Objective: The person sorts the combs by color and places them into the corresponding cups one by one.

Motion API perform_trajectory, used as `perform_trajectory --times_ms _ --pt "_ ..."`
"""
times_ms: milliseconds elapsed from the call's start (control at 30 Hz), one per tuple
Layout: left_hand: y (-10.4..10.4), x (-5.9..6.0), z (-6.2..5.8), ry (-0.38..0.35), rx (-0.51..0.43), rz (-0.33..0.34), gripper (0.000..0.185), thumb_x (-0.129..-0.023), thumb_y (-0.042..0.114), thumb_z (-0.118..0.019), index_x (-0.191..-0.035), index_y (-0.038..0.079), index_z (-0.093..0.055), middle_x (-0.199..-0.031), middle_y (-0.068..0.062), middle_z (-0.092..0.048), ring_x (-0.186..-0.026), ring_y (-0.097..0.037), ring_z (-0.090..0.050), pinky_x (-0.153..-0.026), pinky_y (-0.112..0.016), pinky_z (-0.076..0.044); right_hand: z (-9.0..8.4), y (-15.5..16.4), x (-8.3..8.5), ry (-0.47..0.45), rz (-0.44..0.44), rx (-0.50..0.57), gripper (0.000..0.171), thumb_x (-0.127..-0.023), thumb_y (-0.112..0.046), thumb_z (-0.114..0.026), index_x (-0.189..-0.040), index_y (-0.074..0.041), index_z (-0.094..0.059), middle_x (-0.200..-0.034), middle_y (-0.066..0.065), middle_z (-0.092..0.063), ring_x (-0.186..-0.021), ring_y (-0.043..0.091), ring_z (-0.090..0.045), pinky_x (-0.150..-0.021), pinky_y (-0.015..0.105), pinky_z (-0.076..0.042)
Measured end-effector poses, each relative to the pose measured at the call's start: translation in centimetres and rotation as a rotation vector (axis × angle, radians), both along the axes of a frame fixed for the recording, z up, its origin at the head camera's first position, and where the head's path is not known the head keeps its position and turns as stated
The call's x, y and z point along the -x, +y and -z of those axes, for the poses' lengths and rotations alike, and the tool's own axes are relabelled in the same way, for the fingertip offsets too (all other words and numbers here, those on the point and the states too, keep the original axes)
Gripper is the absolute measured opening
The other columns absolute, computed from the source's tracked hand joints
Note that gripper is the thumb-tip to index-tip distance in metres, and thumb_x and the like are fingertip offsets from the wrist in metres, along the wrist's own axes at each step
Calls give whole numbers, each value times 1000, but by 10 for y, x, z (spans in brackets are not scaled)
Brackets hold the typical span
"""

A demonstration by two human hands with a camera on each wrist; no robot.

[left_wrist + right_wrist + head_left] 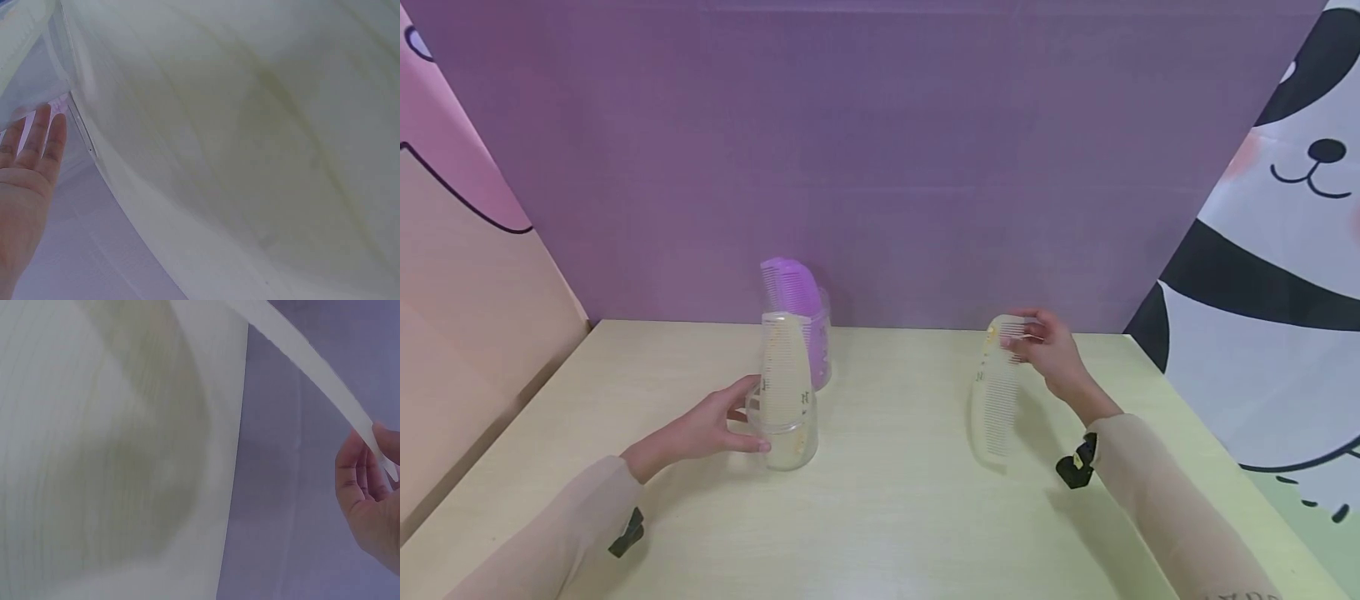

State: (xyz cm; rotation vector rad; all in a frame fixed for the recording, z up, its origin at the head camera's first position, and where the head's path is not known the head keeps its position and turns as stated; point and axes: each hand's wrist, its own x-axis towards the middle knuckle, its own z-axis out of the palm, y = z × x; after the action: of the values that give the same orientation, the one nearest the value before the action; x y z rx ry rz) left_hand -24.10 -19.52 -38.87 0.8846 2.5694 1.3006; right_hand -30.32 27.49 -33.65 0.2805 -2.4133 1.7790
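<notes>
On the left side of the table stands a clear plastic cup [807, 454] with a pale yellow comb [784, 362] upright in it. My left hand [722, 421] holds this cup from its left side, thumb at the front and fingers toward the back. In the left wrist view, several fingers [39, 140] reach up beside the clear wall. To the right, my right hand [1051, 350] pinches the top end of another pale yellow comb [997, 392], which hangs nearly upright with its teeth to the right. The right wrist view shows that comb [319, 369] edge-on between thumb and fingers.
Behind the clear cup, a purple comb [796, 287] stands in a second clear cup [824, 337]. The light wooden table [895, 517] ends at a purple backdrop [925, 167]. Cartoon-printed sheets hang at left and right.
</notes>
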Motion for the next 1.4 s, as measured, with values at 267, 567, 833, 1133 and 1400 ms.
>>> perform_trajectory --times_ms 267,567,833,1133,1400 --pt "0 -1 -1 -11 -3 -5 89 -71 27 -78 -141 8 -27 -135 -15 -45 -115 -33 -52 -91 -42 -49 -8 -29 -2 56 -29 24 45 -82 -1 -65 -122 0 -45 -89 -11 -63 -76 3 -62 -62 25 -55" --pt "-1 -2 -1 -22 -11 1 89 -71 27 -78 -141 9 -26 -135 -14 -45 -115 -33 -52 -91 -43 -48 -19 -61 -7 92 -93 108 47 -79 2 -67 -120 6 -44 -91 -8 -65 -78 8 -62 -60 23 -55" --pt "0 -1 -1 -13 0 -4 88 -72 27 -78 -141 7 -26 -136 -16 -45 -116 -35 -51 -91 -43 -49 -29 -83 -10 72 -97 67 42 -81 2 -65 -119 3 -48 -95 -8 -62 -79 5 -61 -63 24 -55" --pt "0 0 -1 -29 0 -2 88 -71 27 -78 -140 8 -27 -133 -14 -47 -116 -35 -51 -92 -43 -48 -42 -105 -12 67 -133 121 42 -80 2 -66 -118 5 -48 -99 -2 -63 -82 8 -61 -65 23 -54" --pt "0 0 0 -10 -3 7 87 -73 27 -77 -140 6 -27 -132 -16 -47 -115 -36 -51 -90 -43 -49 -53 -126 -17 89 -175 180 36 -79 7 -65 -112 3 -51 -93 -9 -64 -83 8 -62 -68 21 -53"
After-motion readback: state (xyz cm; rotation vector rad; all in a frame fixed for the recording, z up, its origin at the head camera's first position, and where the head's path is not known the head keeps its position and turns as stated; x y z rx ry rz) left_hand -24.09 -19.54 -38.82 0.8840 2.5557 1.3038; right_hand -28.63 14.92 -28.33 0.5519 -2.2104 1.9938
